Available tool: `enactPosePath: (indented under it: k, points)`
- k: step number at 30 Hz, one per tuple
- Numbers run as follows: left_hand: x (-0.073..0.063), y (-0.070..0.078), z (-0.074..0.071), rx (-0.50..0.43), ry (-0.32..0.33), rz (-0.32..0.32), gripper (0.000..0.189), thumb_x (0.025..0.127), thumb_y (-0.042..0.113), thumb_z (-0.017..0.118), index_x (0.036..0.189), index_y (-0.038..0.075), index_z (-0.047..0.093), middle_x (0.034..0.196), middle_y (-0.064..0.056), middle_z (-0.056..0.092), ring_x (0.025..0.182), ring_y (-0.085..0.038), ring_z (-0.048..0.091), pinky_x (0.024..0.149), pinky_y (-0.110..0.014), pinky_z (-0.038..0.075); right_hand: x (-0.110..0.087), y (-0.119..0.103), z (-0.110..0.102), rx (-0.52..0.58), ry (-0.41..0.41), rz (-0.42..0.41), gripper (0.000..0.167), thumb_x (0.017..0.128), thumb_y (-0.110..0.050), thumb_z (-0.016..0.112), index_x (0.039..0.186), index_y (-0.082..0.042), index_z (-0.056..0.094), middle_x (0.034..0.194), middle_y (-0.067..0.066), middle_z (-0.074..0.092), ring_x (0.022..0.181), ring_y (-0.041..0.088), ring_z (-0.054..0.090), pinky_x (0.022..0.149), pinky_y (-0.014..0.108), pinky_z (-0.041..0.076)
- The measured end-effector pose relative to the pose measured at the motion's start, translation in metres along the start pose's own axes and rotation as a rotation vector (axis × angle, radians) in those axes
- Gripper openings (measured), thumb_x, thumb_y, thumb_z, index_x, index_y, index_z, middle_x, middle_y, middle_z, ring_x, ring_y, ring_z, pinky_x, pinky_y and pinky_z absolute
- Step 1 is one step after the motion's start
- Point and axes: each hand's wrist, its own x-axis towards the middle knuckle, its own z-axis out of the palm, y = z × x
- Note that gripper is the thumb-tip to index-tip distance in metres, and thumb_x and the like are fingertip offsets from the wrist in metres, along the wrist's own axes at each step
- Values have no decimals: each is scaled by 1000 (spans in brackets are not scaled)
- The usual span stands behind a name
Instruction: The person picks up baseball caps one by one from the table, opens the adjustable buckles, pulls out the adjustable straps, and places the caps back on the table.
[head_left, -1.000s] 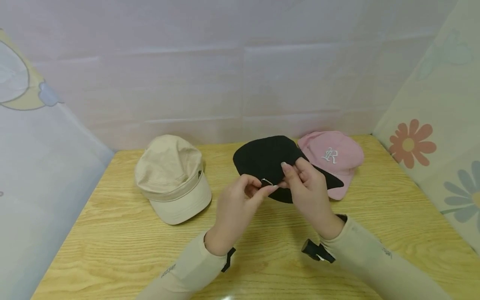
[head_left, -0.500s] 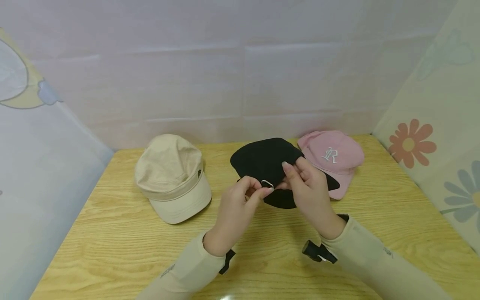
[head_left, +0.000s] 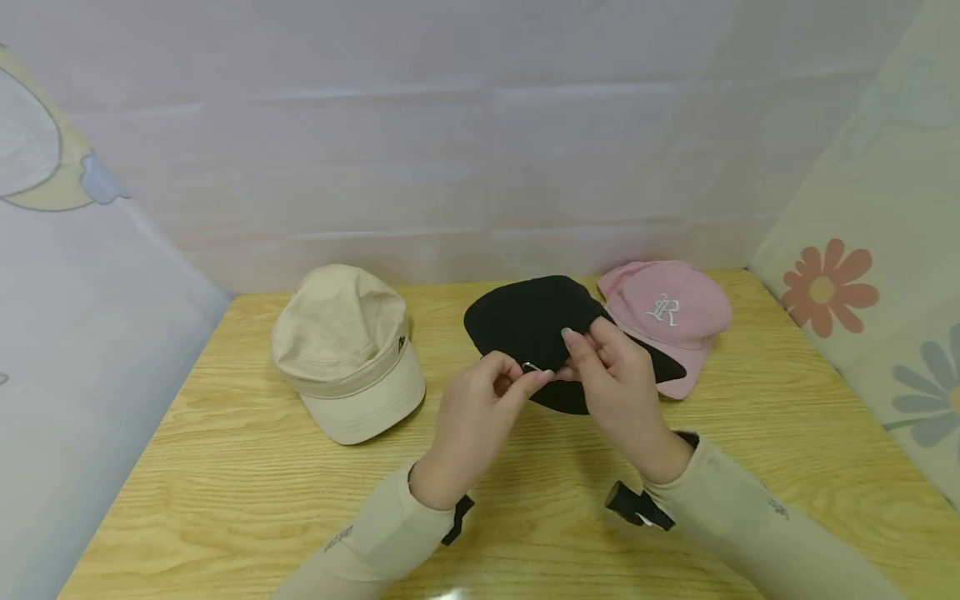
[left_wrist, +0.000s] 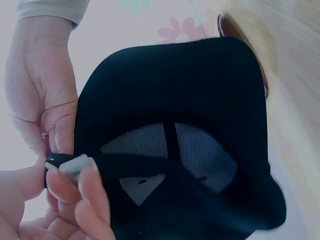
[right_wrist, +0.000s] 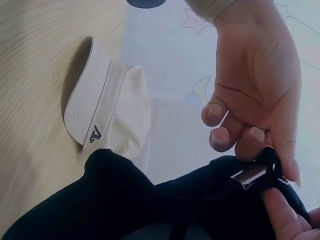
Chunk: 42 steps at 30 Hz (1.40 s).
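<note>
A black cap [head_left: 525, 321] is held up over the table, its hollow inside and brim [left_wrist: 175, 75] facing the left wrist view. My left hand [head_left: 472, 408] pinches the cap's back strap at a silver metal buckle [right_wrist: 250, 176] between thumb and fingers. Just to the right, my right hand [head_left: 622, 387] grips the same strap, its thumb lying against the black cloth. The buckle [left_wrist: 77, 166] shows between the fingertips in the left wrist view. Part of the strap is hidden behind the fingers.
A beige cap [head_left: 341, 354] sits on the wooden table [head_left: 225, 500] at the left. Behind the black cap on the right lies a pink cap [head_left: 675, 308] with a white letter, partly covered in the head view. A hanging cloth [head_left: 480, 167] stands behind the table.
Both hands stay nearly in place on the strap. The black cap dips and then rises slightly, and the buckle tips flatter between the fingers.
</note>
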Motion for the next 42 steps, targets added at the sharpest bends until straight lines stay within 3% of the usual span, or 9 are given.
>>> enactPosePath:
  k: [4,9,13,18,24,32,36,42]
  points:
    - [-2,-2,-1,-120,-9,4,23,89,18,71,78,7,54,65,3,50,55,-7,44,51,-22,38,1,2,-1,92,-7,41,20,95,14,48,74,14,47,66,8,65,64,5,67,61,23,56]
    - [-2,-4,-1,-202,-19,12,21,88,13,72,79,7,54,70,1,52,62,-10,49,55,-23,41,3,1,-3,95,-2,50,20,94,14,48,75,14,47,65,7,64,63,6,67,62,23,56]
    - [-2,-3,0,-121,-8,-10,22,89,19,72,79,6,57,71,0,58,62,-10,53,56,-23,45,2,0,-2,40,3,43,23,94,14,49,71,12,45,63,2,61,62,3,65,61,20,55]
    - [-1,0,3,-10,42,-9,23,89,21,72,80,2,65,65,-1,61,54,-8,52,50,-21,44,0,-1,0,11,-4,11,25,94,14,49,70,10,43,60,9,58,64,1,64,62,19,55]
    - [-2,-2,5,-122,39,14,17,91,14,69,81,1,66,63,-4,63,54,-16,57,49,-20,41,0,2,-1,72,-12,25,18,94,16,47,76,15,48,65,20,62,66,4,67,63,22,56]
    - [-5,-6,5,-226,22,44,15,92,10,67,82,1,63,65,-7,61,55,-12,54,49,-22,42,2,2,-4,136,-24,86,21,97,11,47,77,15,47,67,4,65,65,8,68,65,25,57]
    - [-7,-8,4,-247,15,54,13,92,8,66,82,1,62,67,-7,61,57,-13,54,53,-24,45,3,2,-3,160,-31,97,23,97,10,47,75,14,45,69,2,66,66,9,68,65,26,57]
    - [-6,-5,5,-210,20,4,13,91,11,69,81,3,64,69,-1,63,59,-9,56,54,-23,47,3,-1,-4,133,-17,124,24,97,9,48,74,14,45,69,5,67,67,8,68,64,25,56]
